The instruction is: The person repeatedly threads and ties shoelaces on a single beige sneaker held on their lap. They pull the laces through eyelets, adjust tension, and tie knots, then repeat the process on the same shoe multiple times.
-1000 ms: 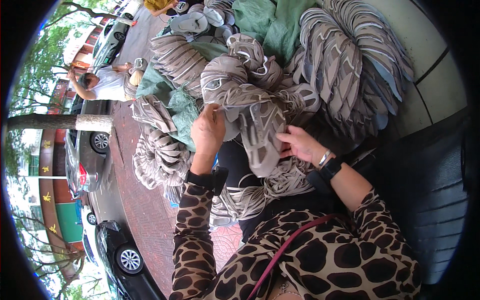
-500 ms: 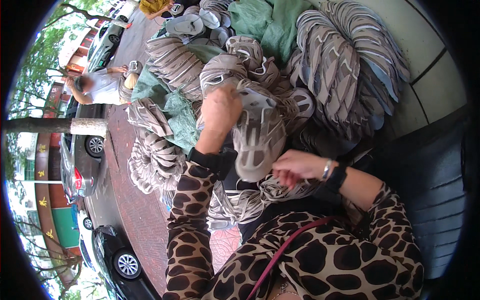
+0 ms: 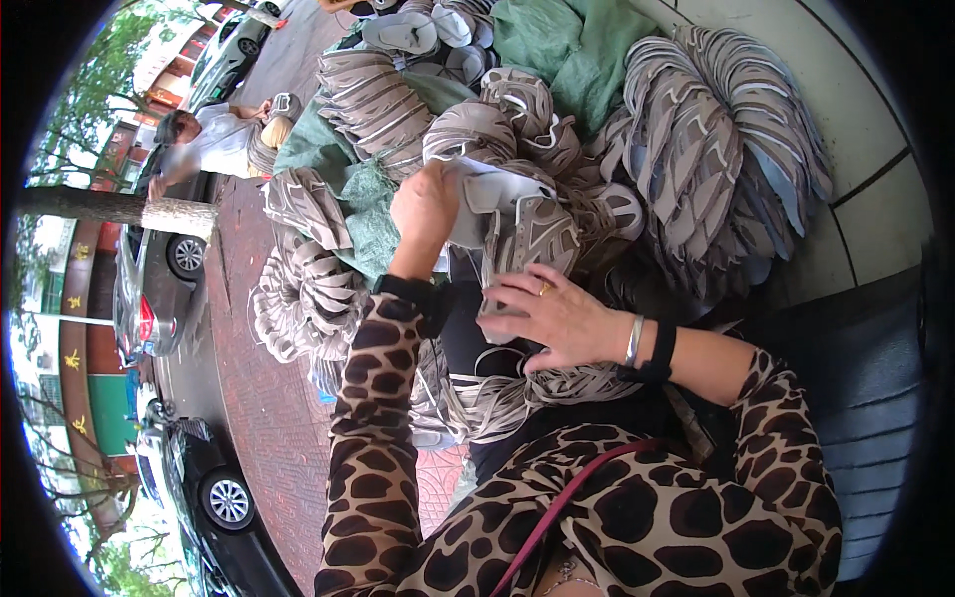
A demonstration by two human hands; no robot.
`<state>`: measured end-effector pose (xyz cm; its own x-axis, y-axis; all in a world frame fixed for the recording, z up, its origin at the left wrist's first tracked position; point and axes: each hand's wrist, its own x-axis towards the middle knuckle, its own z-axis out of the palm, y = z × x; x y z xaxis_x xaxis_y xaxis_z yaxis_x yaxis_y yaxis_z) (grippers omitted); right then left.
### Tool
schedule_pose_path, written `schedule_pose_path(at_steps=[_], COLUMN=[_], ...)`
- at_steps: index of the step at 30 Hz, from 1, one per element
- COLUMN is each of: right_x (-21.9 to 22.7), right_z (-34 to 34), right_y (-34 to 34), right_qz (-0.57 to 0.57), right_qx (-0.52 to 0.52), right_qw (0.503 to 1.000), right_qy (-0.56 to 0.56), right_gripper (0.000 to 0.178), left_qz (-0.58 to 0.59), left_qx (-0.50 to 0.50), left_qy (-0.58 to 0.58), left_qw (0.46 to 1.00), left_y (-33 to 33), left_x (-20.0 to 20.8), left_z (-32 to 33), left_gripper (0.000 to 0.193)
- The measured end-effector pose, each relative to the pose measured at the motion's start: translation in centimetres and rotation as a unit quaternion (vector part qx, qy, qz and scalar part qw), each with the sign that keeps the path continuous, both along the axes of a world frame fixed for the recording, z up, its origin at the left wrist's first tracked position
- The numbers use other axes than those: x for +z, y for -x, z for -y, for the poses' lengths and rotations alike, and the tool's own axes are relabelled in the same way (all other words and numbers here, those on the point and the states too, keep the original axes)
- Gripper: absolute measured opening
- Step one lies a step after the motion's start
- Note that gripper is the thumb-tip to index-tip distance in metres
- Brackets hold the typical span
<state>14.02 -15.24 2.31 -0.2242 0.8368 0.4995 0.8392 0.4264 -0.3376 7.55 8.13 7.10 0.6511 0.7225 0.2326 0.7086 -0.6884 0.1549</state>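
A grey-brown shoe upper (image 3: 532,234) with a pale lining is held out over my lap. My left hand (image 3: 426,214) is closed on its pale collar edge, at the left side. Across the toe end lies my right hand (image 3: 557,316), its fingers spread and touching the upper, thumb apart below. Part of the toe is hidden under those fingers. Just below, a bundle of pale laces (image 3: 477,403) rests over my lap.
Stacked shoe uppers (image 3: 373,109) lie beyond my hands, with a large fanned pile (image 3: 696,149) at the right. Green woven sacking (image 3: 567,50) sits among them. A black padded seat (image 3: 846,398) is at the right. Parked cars (image 3: 224,497) and another person (image 3: 224,139) are leftward.
The upper has turned, now showing its side and pale lining. My right hand has moved up and left from beside the toe onto it, fingers spreading. My left hand still grips the collar.
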Motion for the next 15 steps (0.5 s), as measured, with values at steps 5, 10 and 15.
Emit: schedule_pose_path(at_steps=[5, 10, 15], right_x=[-4.6, -4.6, -4.0], right_z=[-0.2, 5.6, 2.8], right_y=[-2.0, -3.9, -2.2], right_qz=[-0.040, -0.112, -0.119], right_qx=[-0.099, -0.056, -0.058], right_qw=[0.994, 0.990, 0.990], right_qy=[-0.019, 0.060, 0.046], right_gripper=[0.037, 0.043, 0.045], left_qz=[0.046, 0.005, 0.047], left_qx=[0.039, 0.087, 0.078], left_qy=[-0.008, 0.049, 0.061], left_qw=[0.998, 0.995, 0.994], left_y=[-1.2, 0.6, -0.5], left_x=[-1.9, -1.8, -4.0], left_z=[-5.2, -13.5, -15.0], left_gripper=[0.028, 0.044, 0.048])
